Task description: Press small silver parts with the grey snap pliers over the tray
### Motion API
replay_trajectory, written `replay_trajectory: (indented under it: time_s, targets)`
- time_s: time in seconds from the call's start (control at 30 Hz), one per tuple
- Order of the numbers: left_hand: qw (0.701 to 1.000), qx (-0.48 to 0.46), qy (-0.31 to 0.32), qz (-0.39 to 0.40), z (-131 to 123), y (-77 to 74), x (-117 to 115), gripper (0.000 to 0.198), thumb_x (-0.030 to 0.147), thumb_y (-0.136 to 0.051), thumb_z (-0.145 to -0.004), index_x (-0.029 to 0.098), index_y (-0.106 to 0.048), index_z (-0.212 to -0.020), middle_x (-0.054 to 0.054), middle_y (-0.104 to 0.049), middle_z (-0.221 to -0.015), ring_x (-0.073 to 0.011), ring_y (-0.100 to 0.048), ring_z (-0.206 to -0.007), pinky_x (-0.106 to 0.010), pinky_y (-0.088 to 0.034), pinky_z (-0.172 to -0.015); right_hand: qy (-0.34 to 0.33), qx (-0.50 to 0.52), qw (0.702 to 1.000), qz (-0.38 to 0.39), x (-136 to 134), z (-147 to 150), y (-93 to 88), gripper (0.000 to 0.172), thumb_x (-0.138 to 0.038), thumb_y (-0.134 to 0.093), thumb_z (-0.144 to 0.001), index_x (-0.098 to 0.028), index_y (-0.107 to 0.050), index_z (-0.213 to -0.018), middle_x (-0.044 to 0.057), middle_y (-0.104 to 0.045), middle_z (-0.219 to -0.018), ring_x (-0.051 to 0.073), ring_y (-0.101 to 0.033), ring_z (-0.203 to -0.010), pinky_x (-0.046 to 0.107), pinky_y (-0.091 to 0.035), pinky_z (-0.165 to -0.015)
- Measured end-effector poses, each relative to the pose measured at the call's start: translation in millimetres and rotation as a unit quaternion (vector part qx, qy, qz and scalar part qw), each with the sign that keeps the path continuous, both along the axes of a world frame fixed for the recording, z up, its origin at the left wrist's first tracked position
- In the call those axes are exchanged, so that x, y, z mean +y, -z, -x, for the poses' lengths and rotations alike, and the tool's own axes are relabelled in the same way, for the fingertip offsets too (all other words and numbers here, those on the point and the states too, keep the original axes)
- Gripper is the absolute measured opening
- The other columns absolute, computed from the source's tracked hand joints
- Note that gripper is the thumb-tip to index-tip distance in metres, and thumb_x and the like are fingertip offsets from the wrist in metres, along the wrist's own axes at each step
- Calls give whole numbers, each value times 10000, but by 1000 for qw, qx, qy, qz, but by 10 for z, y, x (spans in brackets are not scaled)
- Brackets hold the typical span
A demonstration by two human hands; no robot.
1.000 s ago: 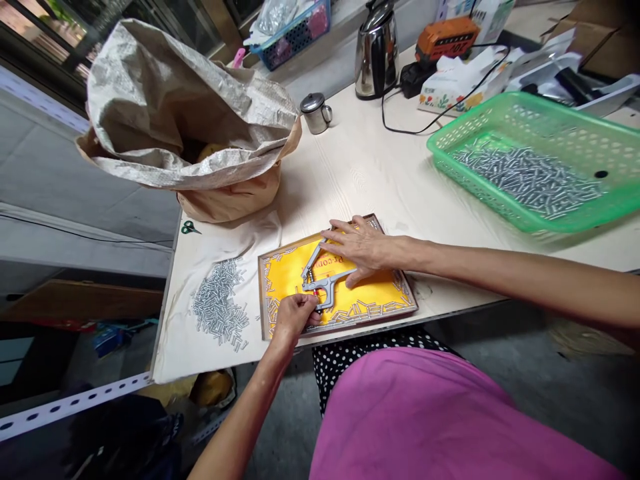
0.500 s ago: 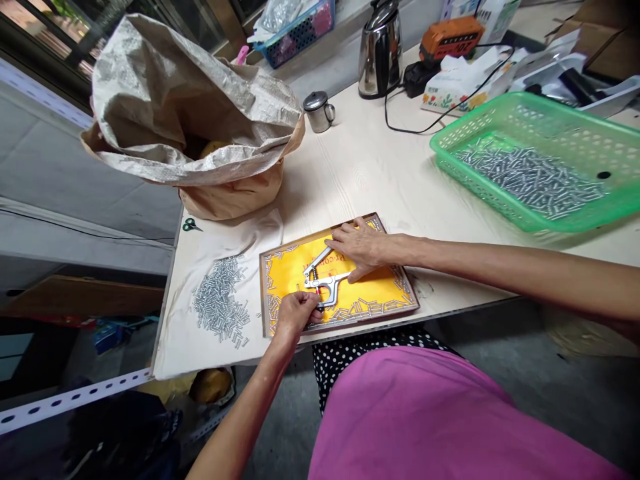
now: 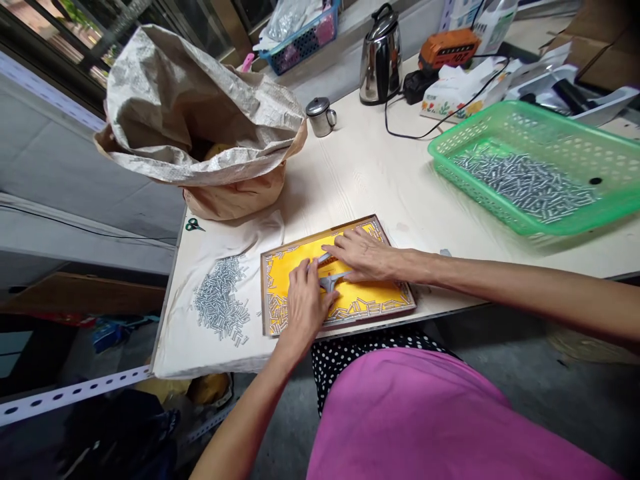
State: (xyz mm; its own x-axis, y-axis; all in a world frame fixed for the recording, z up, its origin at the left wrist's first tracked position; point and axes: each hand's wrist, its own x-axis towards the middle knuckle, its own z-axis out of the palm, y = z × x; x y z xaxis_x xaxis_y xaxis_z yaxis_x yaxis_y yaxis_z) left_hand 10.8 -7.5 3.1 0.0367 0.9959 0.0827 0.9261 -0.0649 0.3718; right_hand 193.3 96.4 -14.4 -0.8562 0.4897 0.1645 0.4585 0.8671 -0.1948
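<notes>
Silver snap-fastener-type pliers lie over the yellow sheet in a shallow tray. My left hand wraps over the head of the pliers, fingers on its far side and thumb toward me, hiding most of it. On the handle ends rests my right hand, its fingers curled round them. Small metal pins line the edges of the tray. To the left, a heap of similar pins lies on a white cloth.
A large open sack stands behind the heap, with green-handled scissors beside it. A green basket of metal pins is at the right. Farther back are a lidded metal cup, a kettle and a cord.
My left hand has gone from pinching at the near jaw of the pliers to covering their head, moving up and right. My right hand stays on the handles.
</notes>
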Motion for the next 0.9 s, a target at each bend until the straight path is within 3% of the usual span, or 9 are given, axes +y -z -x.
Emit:
replay_trajectory:
  time_s: [0.07,0.17,0.27,0.33,0.5,0.6,0.73,0.8,0.9]
  targets:
    - [997,33,68,10,-47,-14,153,610,222,-737,-762,172,-490,-1318,-162,-550,-1329,-322,-488,-1249,-488,-428,-1037,5,24,1000,-11,-72,9,-36,596,-357,-655,-836,-116,-453,-1342,140,-590,-1139,272,-479,-1002,387,-357,-839]
    - [991,69,106,35,-71,-16,337,539,193,-675,-791,168,-490,-1297,-133,-603,-1218,-289,-541,-1134,-444,-463,-977,42,31,998,-38,-151,28,-51,610,-349,-640,-840,-90,-434,-1352,170,-588,-1171,294,-489,-1038,406,-378,-852]
    - [989,98,106,32,-78,-40,415,470,171,-641,-811,162,-519,-1265,-130,-614,-1172,-279,-539,-1096,-423,-468,-937,80,-17,995,-49,-160,45,-29,353,-263,-560,-894,-99,-549,-1206,167,-633,-1093,282,-531,-979,391,-391,-813]
    - [988,111,101,36,-93,-78,435,329,174,-622,-834,167,-579,-1160,-117,-633,-1094,-271,-548,-1051,-404,-472,-903,65,-49,996,-45,-131,47,-5,206,-160,-464,-933,-127,-600,-1084,136,-664,-990,248,-554,-913,366,-387,-777]
    - [982,139,104,68,-136,-150,497,66,196,-605,-868,171,-637,-919,-107,-655,-961,-262,-574,-971,-377,-486,-843,37,-72,997,-15,-74,11,67,186,-172,-420,-986,-163,-605,-999,94,-683,-885,205,-567,-810,333,-362,-710]
    - [979,147,126,57,-104,-99,522,175,193,-617,-865,154,-636,-1035,-121,-667,-1019,-273,-588,-1014,-401,-508,-869,78,-47,996,-3,-103,-32,91,238,-350,-465,-996,-155,-599,-1010,110,-681,-918,218,-568,-823,334,-365,-706]
    - [974,127,187,-19,16,25,458,413,147,-626,-862,166,-543,-1266,-152,-591,-1316,-278,-555,-1200,-450,-514,-973,108,31,994,6,-111,-123,109,536,-641,-494,-907,-135,-579,-1062,148,-649,-1014,249,-555,-884,356,-403,-765]
    - [962,129,234,-59,68,41,383,266,127,-579,-899,144,-596,-1164,-168,-545,-1389,-287,-518,-1270,-468,-511,-1005,119,46,991,33,-53,-180,134,519,-625,-434,-934,-137,-581,-1035,143,-649,-980,244,-555,-864,362,-417,-769]
    - [935,146,302,-112,80,-33,252,136,129,-511,-949,106,-646,-953,-172,-611,-1291,-288,-512,-1273,-446,-527,-1003,158,55,984,60,101,-264,181,424,-424,-268,-1019,-168,-596,-940,119,-658,-902,224,-558,-826,360,-429,-750]
